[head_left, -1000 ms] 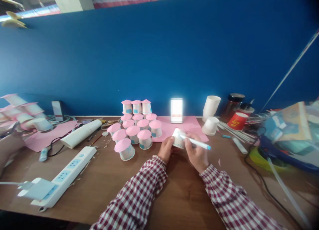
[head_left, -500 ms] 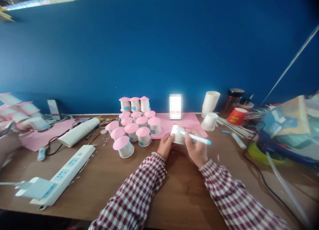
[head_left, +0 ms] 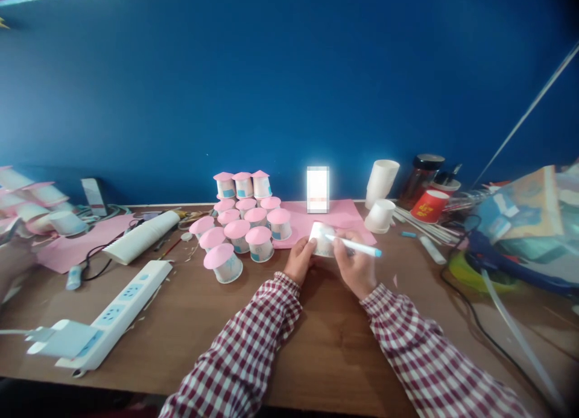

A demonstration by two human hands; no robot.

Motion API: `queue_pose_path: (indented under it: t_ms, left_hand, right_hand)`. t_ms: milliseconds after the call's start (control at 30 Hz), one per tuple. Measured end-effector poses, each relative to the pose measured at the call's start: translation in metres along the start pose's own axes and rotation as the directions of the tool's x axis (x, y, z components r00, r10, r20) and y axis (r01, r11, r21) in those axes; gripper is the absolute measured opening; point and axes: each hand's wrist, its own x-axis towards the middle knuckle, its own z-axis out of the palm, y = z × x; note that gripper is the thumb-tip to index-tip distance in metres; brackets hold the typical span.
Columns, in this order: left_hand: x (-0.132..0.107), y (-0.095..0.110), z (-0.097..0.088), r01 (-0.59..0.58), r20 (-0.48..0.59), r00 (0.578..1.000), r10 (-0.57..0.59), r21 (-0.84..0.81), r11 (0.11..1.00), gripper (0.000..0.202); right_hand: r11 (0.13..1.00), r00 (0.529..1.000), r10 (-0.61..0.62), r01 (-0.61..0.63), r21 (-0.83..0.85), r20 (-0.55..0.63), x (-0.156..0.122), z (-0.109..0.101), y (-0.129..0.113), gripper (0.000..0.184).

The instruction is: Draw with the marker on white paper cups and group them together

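My left hand [head_left: 300, 259] is closed on the left side of a white paper cup [head_left: 322, 242], which is upside down just above or on the table. A white marker with a light blue end [head_left: 359, 247] is pinched in my right hand [head_left: 356, 267], its tip against the cup's side. Faint drawn marks show near the cup's rim. To the left stand several upturned cups with pink cone roofs [head_left: 221, 258] and blue drawing on their sides. Behind the held cup lies a sheet of pink paper [head_left: 344, 216].
A bright blurred upright panel [head_left: 318, 190] stands at the back. Plain white cups [head_left: 380, 216], a red cup [head_left: 429, 206] and a dark-lidded jar [head_left: 423, 180] are at right. A power strip [head_left: 118, 312] lies at left. Another person's hand [head_left: 13, 255] is at the far left edge.
The whole view has shifted slightly, with things appearing a little higher. Both hands keep hold of the cup and marker, the marker's tip still at the cup's side.
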Motion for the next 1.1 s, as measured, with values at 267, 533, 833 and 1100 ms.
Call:
queue_pose_path:
  t_ms: [267,533,833,1100]
  left_hand:
    - [0.0001,0.0007,0.0012,-0.004,0.02,1.0,0.004,-0.009,1.0,0.039]
    - [-0.0006,0.0016,0.0011,-0.01,0.014,1.0,0.01,-0.009,1.0,0.037]
    - [-0.0003,0.0004,0.001,-0.018,0.024,1.0,0.018,0.008,1.0,0.039]
    - [0.0,0.0001,0.0006,-0.017,0.025,1.0,0.017,0.007,1.0,0.039]
  right_hand:
    - [0.999,1.0,0.009,-0.009,0.038,0.0,0.0003,-0.0003,-0.0014,0.013]
    - [0.999,1.0,0.008,-0.008,0.034,0.006,-0.0001,0.0001,0.0005,0.016]
    - [0.998,0.998,0.048,-0.049,0.036,0.031,-0.0001,-0.0007,0.0004,0.019]
    - [0.996,0.997,0.072,-0.074,0.052,0.027,0.0002,-0.0007,-0.0013,0.017]
